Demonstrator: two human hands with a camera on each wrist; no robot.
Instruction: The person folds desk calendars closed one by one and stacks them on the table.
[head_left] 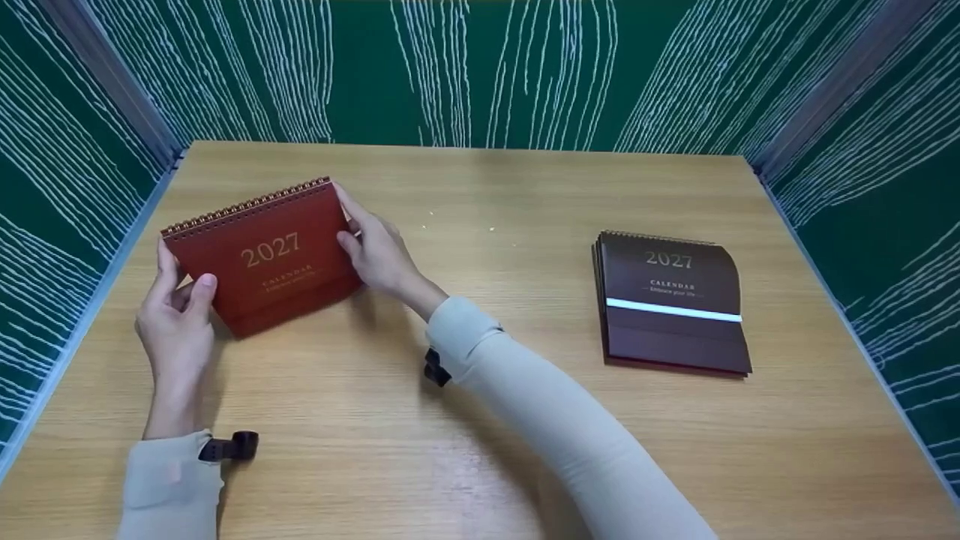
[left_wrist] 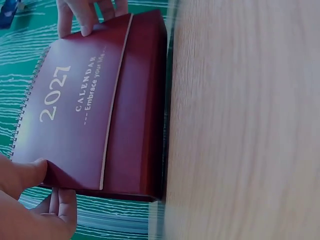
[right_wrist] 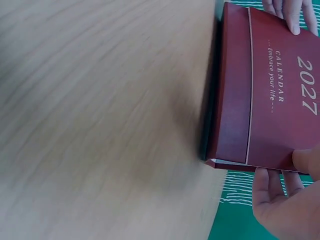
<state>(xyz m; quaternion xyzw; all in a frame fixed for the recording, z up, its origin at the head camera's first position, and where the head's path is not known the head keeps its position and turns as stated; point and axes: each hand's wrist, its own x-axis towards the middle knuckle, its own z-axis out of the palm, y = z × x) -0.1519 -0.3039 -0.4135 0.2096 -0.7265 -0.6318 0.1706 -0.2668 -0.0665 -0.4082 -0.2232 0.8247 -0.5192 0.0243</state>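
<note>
A red spiral-bound 2027 desk calendar (head_left: 281, 259) stands tilted at the left of the table, its coil along the top edge. My left hand (head_left: 176, 322) grips its left side, thumb on the front cover and fingers behind. At the opposite side my right hand (head_left: 379, 251) holds the edge the same way. Both wrist views show the red calendar (left_wrist: 75, 105) (right_wrist: 270, 90) upright with its bottom edge close to the tabletop, pinched by a hand at each end. Its back is hidden in the head view.
A dark brown 2027 desk calendar (head_left: 671, 277) with a white band across it lies at the right of the wooden table (head_left: 510, 420). Small pale specks lie near the table's middle. Green panels (head_left: 367, 75) with white streaks surround the back and sides.
</note>
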